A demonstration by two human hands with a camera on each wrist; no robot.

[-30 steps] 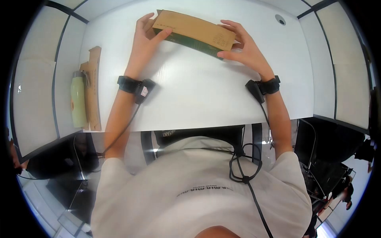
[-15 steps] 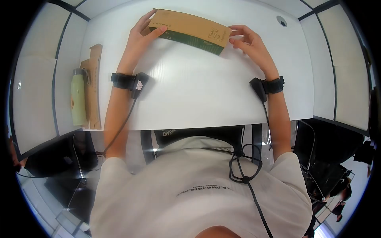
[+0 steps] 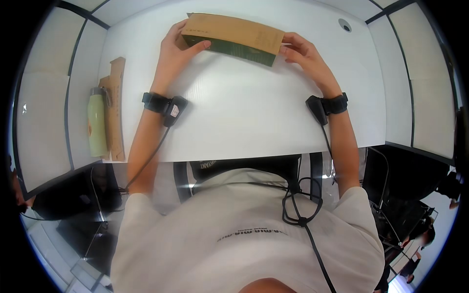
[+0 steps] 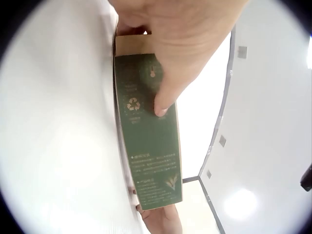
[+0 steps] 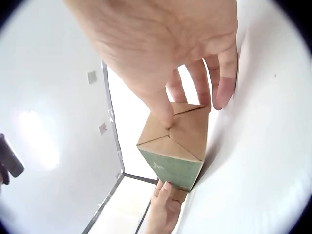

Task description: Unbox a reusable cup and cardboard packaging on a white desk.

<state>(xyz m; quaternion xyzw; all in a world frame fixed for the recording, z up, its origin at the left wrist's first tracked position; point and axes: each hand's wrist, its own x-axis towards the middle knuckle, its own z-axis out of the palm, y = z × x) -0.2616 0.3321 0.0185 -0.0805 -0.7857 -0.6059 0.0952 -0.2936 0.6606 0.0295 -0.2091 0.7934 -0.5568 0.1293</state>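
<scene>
A long cardboard box (image 3: 232,31), brown on top and green along the near side, lies slantwise at the far part of the table. My left hand (image 3: 172,53) grips its left end, thumb on the green side (image 4: 146,136) and the other fingers behind. A brown flap (image 4: 132,45) shows at that end in the left wrist view. At the right end my right hand (image 3: 307,54) touches the folded end flaps (image 5: 183,131) with its thumb. Its other fingers (image 5: 197,80) stretch past the end, one fingertip at the box's edge.
On the left of the white table (image 3: 234,117), a pale green bottle (image 3: 96,122) lies alongside flat brown cardboard (image 3: 116,107). Low white panels (image 3: 398,78) border the table. A round cable hole (image 3: 345,25) sits at the back right. Cables run from both wrist cameras.
My right hand has let go of the box's green side and shifted to its right end face. The box has moved slightly left. My left hand keeps its grip.
</scene>
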